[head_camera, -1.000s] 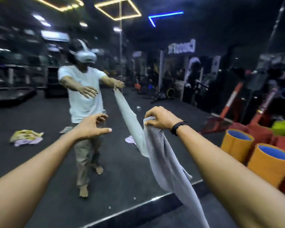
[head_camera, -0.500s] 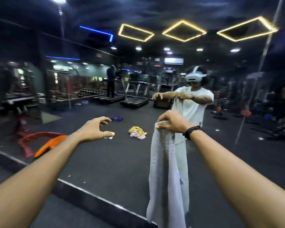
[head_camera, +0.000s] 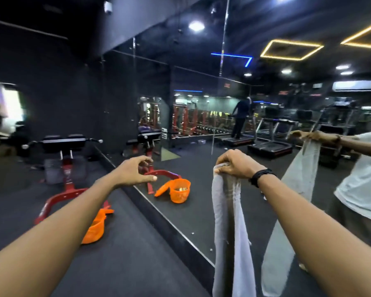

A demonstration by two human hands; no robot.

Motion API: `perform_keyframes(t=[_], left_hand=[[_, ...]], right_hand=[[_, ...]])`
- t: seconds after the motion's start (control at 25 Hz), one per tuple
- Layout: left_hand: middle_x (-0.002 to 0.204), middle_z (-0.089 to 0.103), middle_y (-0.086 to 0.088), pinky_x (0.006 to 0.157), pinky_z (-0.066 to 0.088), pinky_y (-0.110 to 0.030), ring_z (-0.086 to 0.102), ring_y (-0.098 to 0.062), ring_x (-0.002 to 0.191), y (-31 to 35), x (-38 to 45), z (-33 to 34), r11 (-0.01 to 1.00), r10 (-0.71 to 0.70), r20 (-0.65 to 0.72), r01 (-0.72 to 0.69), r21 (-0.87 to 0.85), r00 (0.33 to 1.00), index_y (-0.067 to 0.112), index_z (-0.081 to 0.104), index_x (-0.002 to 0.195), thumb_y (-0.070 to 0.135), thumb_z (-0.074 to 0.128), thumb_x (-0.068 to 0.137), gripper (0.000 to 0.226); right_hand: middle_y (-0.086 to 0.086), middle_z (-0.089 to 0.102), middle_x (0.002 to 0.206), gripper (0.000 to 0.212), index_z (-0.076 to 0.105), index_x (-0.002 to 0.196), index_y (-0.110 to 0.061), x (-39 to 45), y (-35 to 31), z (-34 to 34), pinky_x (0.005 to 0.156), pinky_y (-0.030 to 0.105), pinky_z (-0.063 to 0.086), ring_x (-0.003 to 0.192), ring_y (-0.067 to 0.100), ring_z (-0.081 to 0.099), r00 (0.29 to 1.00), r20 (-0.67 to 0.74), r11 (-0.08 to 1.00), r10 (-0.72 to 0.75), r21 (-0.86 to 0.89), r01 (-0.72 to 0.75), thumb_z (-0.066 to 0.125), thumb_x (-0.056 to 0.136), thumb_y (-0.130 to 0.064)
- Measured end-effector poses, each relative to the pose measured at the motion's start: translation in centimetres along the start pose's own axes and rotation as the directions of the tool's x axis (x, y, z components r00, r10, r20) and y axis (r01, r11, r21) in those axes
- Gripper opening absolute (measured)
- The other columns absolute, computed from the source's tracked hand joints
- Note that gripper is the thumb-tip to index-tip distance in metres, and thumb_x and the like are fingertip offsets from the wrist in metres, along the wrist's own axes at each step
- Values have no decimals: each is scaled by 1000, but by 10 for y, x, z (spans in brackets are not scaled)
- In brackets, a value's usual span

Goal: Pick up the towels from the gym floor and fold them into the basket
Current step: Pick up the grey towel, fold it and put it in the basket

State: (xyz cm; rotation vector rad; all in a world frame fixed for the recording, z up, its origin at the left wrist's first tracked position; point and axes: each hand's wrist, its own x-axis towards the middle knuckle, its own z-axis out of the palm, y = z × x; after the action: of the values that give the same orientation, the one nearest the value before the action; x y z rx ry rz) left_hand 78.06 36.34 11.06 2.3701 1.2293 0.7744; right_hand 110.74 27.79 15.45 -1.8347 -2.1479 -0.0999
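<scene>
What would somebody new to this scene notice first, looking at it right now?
Probably the long pale grey cloth towel hanging from the right hand, which grips its top edge at centre right. Next, the left hand, stretched forward with curled fingers holding nothing. Below the left forearm, a bright orange plastic basket lies on the dark gym floor beside the wall mirror, which repeats the scene.

No text, label, brand or number can be read anywhere. Two small red glowing signs sit high on the far wall seen in the mirror, but their characters are too blurred to make out. The orange basket, the grey towel and the black wristband carry no visible lettering.
</scene>
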Motion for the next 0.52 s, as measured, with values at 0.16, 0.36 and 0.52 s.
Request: perform_keyframes(t=[0.16,0.36,0.52], left_hand=[[114,60,0,96,44,-27,57,-14,108,-93,3,-66,992,-110,-44,112,50,993,21,56,124,48,81,65,69],[117,60,-3,97,44,-26,56,-13,110,-195,2,-110,972,-221,-102,228,64,970,17,55,126,36,81,73,63],[120,59,-4,93,41,-23,53,-11,106,-268,15,-133,943,-308,-139,321,85,941,17,54,129,35,80,74,64]], right_hand=[[-4,74,91,8,74,85,-24,105,-55,41,80,39,52,88,18,65,999,-19,997,-50,52,51,67,84,-29],[0,74,98,11,75,90,-24,214,-121,100,80,37,51,93,22,65,986,-1,981,-168,102,167,68,85,-31],[3,74,98,14,76,94,-16,300,-158,145,74,28,45,92,22,65,955,15,949,-297,117,294,68,86,-25]])
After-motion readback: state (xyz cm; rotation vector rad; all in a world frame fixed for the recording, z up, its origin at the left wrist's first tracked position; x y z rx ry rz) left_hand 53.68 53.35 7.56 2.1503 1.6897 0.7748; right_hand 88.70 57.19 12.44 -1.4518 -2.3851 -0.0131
